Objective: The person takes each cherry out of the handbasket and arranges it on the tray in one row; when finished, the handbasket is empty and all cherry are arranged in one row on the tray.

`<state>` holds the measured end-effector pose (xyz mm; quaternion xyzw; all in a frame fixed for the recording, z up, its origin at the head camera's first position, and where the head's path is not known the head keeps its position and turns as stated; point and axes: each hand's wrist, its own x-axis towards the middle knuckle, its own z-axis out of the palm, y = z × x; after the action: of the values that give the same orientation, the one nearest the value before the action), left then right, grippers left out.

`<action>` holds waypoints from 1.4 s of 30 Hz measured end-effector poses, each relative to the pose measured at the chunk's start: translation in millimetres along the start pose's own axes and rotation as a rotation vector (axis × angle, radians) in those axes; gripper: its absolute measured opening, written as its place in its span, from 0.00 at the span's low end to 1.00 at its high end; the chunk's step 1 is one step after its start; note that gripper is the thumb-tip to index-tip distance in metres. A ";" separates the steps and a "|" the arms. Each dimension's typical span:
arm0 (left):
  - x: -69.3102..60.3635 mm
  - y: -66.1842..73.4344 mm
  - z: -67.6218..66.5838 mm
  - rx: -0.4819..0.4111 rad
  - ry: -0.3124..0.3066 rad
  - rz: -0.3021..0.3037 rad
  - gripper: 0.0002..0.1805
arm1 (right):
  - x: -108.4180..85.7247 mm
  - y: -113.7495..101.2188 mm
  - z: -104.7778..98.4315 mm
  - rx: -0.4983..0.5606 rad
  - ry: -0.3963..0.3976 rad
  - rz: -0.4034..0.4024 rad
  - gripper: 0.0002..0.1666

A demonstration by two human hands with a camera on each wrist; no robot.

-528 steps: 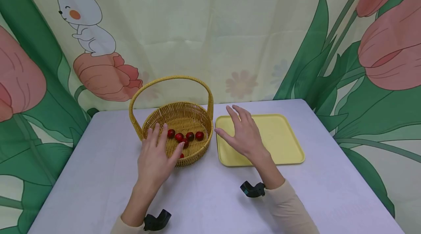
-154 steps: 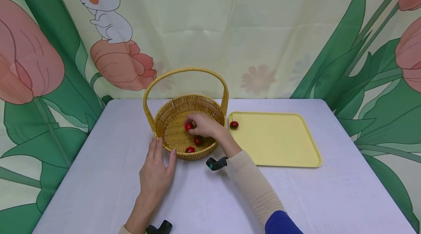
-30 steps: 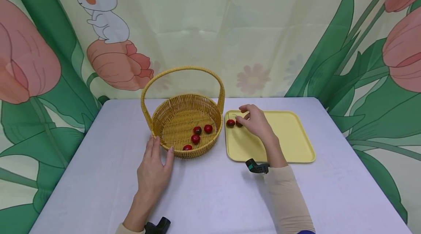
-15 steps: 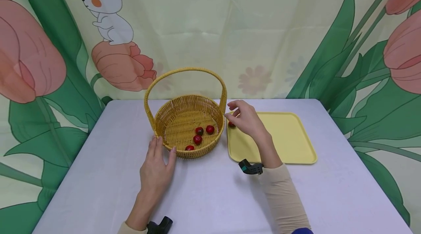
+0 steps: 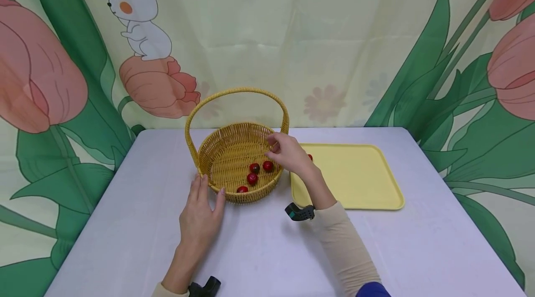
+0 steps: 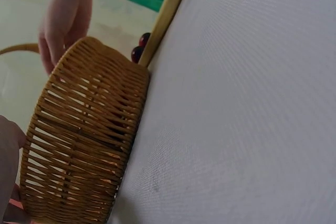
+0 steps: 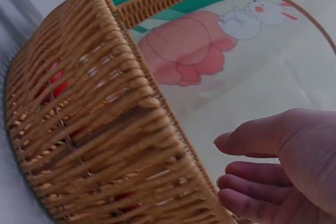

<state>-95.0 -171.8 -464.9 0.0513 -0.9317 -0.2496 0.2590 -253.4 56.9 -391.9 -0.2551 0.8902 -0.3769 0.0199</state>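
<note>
Over the basket [image 5: 223, 167], right grip [image 5: 289, 152] parted, empty, cherry [image 5: 268, 166] just below, left grip [image 5: 200, 219] straight-fingered, touching basket.

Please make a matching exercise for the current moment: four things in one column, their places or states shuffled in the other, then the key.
Things:
1. left hand
2. right hand
3. yellow tray
4. four red fruits

Places or states:
A. lying inside the basket
B. touching the basket's near-left rim
C. lying flat, to the right of the basket
D. at the basket's right side, fingers holding nothing

Right pairs: 1-B, 2-D, 3-C, 4-A
</note>
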 end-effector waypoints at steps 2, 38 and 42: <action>-0.5 -0.3 -0.2 0.001 0.003 0.001 0.37 | 2.8 0.0 5.6 -0.002 -0.017 -0.004 0.25; 1.6 1.3 -0.9 0.012 -0.013 -0.020 0.37 | 32.6 -10.0 49.2 -0.186 -0.282 0.040 0.23; 1.1 1.1 -0.5 0.016 -0.018 -0.024 0.37 | 33.5 -9.9 51.8 -0.190 -0.298 0.059 0.22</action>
<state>-95.7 -171.3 -463.5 0.0625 -0.9352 -0.2457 0.2474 -266.3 1.2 -416.9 -0.2825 0.9162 -0.2483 0.1385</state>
